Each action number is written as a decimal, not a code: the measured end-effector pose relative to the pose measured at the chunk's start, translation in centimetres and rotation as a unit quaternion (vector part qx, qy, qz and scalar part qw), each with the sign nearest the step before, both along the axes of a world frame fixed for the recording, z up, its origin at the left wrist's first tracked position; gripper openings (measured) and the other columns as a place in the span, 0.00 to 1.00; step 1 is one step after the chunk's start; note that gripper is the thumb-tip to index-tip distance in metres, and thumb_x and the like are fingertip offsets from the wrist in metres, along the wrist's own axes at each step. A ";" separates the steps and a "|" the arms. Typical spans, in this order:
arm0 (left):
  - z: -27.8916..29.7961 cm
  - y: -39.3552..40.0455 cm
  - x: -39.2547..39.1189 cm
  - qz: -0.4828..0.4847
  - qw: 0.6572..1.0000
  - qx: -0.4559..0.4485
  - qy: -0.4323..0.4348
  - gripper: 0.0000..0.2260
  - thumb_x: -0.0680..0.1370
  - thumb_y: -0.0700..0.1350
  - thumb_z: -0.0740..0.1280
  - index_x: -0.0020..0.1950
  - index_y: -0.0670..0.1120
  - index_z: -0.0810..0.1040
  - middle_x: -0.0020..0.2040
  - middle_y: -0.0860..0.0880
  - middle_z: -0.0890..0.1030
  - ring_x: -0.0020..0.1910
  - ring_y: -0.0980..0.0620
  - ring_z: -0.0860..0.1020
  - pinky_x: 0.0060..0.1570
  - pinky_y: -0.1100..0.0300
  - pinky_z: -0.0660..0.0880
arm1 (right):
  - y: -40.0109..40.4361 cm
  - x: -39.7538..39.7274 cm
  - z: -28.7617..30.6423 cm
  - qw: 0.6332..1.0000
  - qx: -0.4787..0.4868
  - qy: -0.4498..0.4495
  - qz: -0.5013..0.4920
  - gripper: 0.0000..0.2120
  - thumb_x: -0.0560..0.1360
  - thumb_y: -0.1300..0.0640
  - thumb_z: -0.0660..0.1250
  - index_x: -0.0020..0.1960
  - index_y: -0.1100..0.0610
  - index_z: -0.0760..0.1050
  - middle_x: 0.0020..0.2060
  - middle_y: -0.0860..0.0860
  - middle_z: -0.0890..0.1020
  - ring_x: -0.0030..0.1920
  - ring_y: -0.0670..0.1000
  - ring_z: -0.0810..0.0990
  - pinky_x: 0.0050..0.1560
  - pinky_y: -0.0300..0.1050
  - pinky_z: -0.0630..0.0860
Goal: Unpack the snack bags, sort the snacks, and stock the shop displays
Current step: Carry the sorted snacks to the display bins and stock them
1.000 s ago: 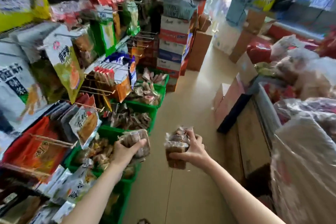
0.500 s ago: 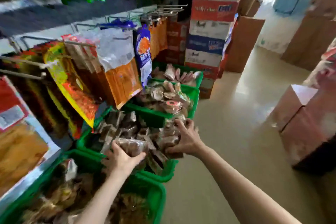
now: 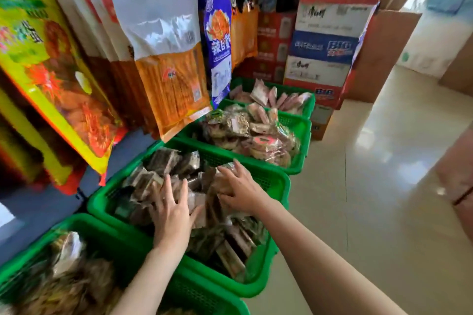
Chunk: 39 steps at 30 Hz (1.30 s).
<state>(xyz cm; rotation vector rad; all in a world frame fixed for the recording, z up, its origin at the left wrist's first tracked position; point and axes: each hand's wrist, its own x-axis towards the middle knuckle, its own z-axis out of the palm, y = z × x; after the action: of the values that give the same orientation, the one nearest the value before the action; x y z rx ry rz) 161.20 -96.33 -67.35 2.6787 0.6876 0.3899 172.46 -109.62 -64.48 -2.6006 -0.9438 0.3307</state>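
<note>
Snack packets (image 3: 176,166), brown and clear-wrapped, fill the green basket (image 3: 275,181) at about six o'clock of the view, and both hands are down among them. The left hand (image 3: 170,215) lies flat with fingers spread on the heap; the right hand (image 3: 238,188), just beside it at three o'clock, also rests with straight, splayed fingers on the top layer. Neither pinches a packet; they seem to be pressing and levelling the pile so the fresh stock settles inside the rim, which suggests this basket's stocking step is nearly done. Nearer, at seven o'clock, a second green basket (image 3: 102,233) holds other wrapped snacks, blurred. Farther, at twelve to one o'clock, two more baskets carry round cakes (image 3: 258,140) and pinkish packets (image 3: 271,96), each kind kept apart. Hanging bags (image 3: 169,64) on metal hooks overhang the row at ten to eleven o'clock. Beyond stand stacked printed cartons (image 3: 330,33) and plain brown boxes. Pale glossy floor tiles (image 3: 371,161) run off at two o'clock.
</note>
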 end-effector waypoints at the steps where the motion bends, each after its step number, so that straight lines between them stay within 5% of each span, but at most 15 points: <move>1: -0.3 0.4 0.1 0.008 0.998 0.017 0.053 0.31 0.79 0.57 0.58 0.77 0.51 0.49 0.78 0.42 0.44 0.75 0.37 0.42 0.69 0.36 0.52 | 0.5 0.5 -0.6 1.000 -0.025 -0.015 0.009 0.33 0.77 0.46 0.63 0.77 0.50 0.52 0.76 0.58 0.48 0.76 0.58 0.46 0.74 0.53 0.49; 6: 0.5 1.2 -0.9 0.079 0.974 -0.043 0.210 0.31 0.79 0.63 0.44 0.77 0.52 0.38 0.77 0.42 0.39 0.75 0.42 0.35 0.71 0.39 0.41 | 1.1 0.6 -0.2 0.991 -0.130 0.008 -0.023 0.30 0.79 0.39 0.53 0.76 0.40 0.43 0.76 0.56 0.40 0.75 0.64 0.37 0.72 0.64 0.40; 10: 7.3 -3.3 -2.1 0.035 0.991 -0.017 0.127 0.29 0.81 0.57 0.51 0.77 0.46 0.47 0.77 0.41 0.46 0.76 0.41 0.45 0.72 0.43 0.48 | -3.3 -0.9 7.3 0.988 -0.101 0.062 -0.095 0.32 0.79 0.39 0.53 0.76 0.40 0.41 0.76 0.56 0.38 0.75 0.63 0.36 0.71 0.65 0.40; 16: 27.4 -11.5 -4.2 -0.115 0.992 0.008 0.041 0.30 0.73 0.45 0.70 0.72 0.38 0.65 0.72 0.38 0.65 0.70 0.41 0.67 0.66 0.42 0.64 | -14.0 -3.8 30.0 0.970 -0.104 0.017 -0.221 0.33 0.79 0.46 0.58 0.77 0.47 0.44 0.76 0.58 0.41 0.75 0.63 0.38 0.72 0.65 0.44; 20: 45.4 -17.8 -8.3 -0.215 0.976 -0.002 0.027 0.29 0.76 0.40 0.64 0.75 0.38 0.58 0.75 0.40 0.59 0.72 0.43 0.63 0.69 0.46 0.61 | -23.1 -12.5 48.1 0.953 -0.080 -0.015 -0.292 0.31 0.77 0.48 0.61 0.76 0.49 0.51 0.76 0.57 0.46 0.76 0.61 0.43 0.72 0.61 0.50; 23: 56.5 -23.9 -12.8 -0.287 0.958 0.016 0.002 0.23 0.71 0.36 0.66 0.67 0.34 0.70 0.68 0.33 0.69 0.64 0.33 0.71 0.57 0.39 0.72 | -31.3 -22.4 59.0 0.930 -0.088 -0.029 -0.356 0.28 0.77 0.49 0.62 0.74 0.50 0.58 0.75 0.57 0.53 0.75 0.60 0.51 0.70 0.57 0.57; 27: 66.5 -33.4 -23.7 -0.385 0.920 -0.036 0.071 0.18 0.78 0.43 0.61 0.67 0.40 0.69 0.72 0.42 0.62 0.67 0.43 0.67 0.64 0.51 0.64 | -43.2 -38.9 67.4 0.880 -0.087 -0.083 -0.459 0.23 0.77 0.49 0.61 0.70 0.53 0.65 0.71 0.59 0.59 0.72 0.62 0.56 0.71 0.56 0.58; 30: 68.3 -40.7 -33.9 -0.451 0.889 0.057 0.055 0.18 0.79 0.45 0.59 0.69 0.42 0.68 0.75 0.41 0.58 0.71 0.44 0.64 0.65 0.53 0.65 | -51.5 -52.9 69.4 0.843 -0.067 -0.109 -0.523 0.17 0.76 0.49 0.62 0.61 0.54 0.69 0.69 0.55 0.64 0.73 0.60 0.56 0.72 0.57 0.57; 33: 67.6 -47.1 -45.5 -0.523 0.845 0.109 0.015 0.18 0.77 0.45 0.60 0.67 0.46 0.71 0.74 0.46 0.59 0.70 0.45 0.63 0.63 0.55 0.65 | -58.5 -69.4 68.6 0.794 -0.070 -0.080 -0.599 0.23 0.74 0.47 0.64 0.67 0.53 0.69 0.70 0.56 0.63 0.73 0.61 0.56 0.70 0.55 0.61; 39: 66.8 -56.7 -69.4 -0.698 0.678 0.231 0.004 0.20 0.78 0.47 0.58 0.71 0.48 0.65 0.78 0.46 0.47 0.76 0.43 0.49 0.71 0.48 0.55 | -67.8 -105.2 69.4 0.619 -0.131 0.032 -0.774 0.20 0.77 0.49 0.62 0.66 0.56 0.71 0.70 0.62 0.65 0.74 0.60 0.55 0.72 0.53 0.57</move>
<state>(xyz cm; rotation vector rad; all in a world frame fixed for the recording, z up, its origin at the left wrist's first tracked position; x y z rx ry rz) 91.77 -152.99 -0.53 2.6797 -1.6575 0.0773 67.22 -177.39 4.91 -2.5146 1.5636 0.0255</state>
